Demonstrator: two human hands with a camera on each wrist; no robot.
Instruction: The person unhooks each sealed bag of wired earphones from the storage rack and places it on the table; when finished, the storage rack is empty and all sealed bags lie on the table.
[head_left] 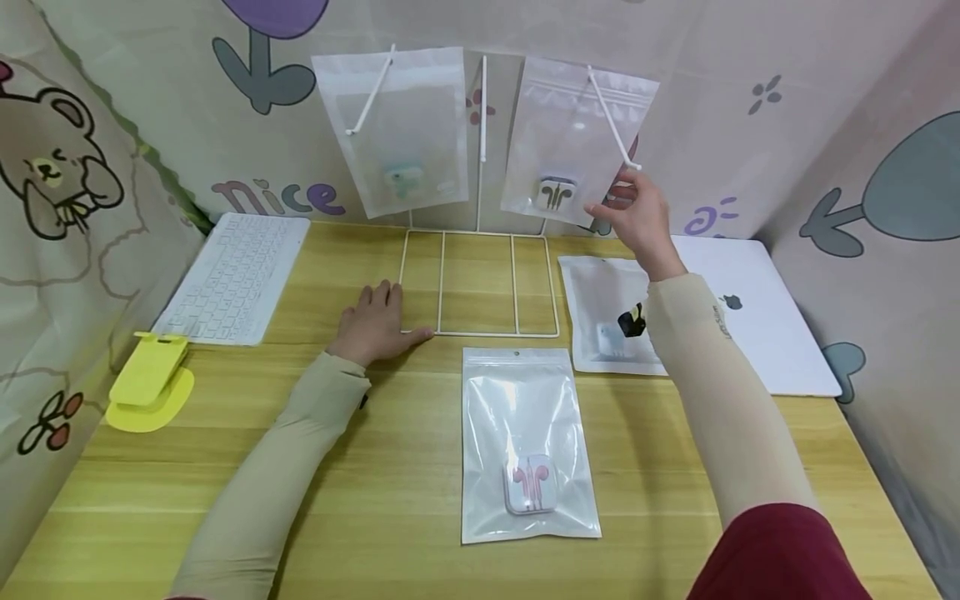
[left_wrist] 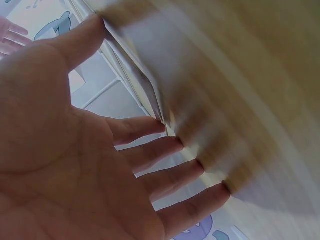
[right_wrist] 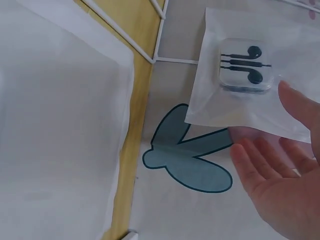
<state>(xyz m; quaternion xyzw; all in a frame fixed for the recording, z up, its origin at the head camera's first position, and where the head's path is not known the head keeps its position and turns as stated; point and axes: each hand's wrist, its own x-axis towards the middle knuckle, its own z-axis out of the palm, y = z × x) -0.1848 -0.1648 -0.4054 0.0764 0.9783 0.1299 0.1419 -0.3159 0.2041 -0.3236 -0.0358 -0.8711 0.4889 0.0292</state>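
A white wire display rack (head_left: pixel 495 335) stands at the back of the table, its hooks jutting forward. From the right hook hangs a clear zip bag (head_left: pixel 577 125) with dark earphones (right_wrist: pixel 245 65) in a square case. My right hand (head_left: pixel 637 218) is at that bag's lower right edge, thumb in front and loosely bent fingers behind; a firm pinch does not show. Another zip bag (head_left: pixel 405 108), holding a pale green item, hangs from the left hook. My left hand (head_left: pixel 372 327) lies spread on the table, touching the front left corner of the rack's base.
A zip bag (head_left: pixel 525 408) with pink earphones lies in front of the rack. Another bag (head_left: pixel 600 283) with a pale blue item lies beneath my right forearm, beside a white laptop (head_left: pixel 780 333). At left are a white keyboard (head_left: pixel 232 275) and a yellow stand (head_left: pixel 150 375).
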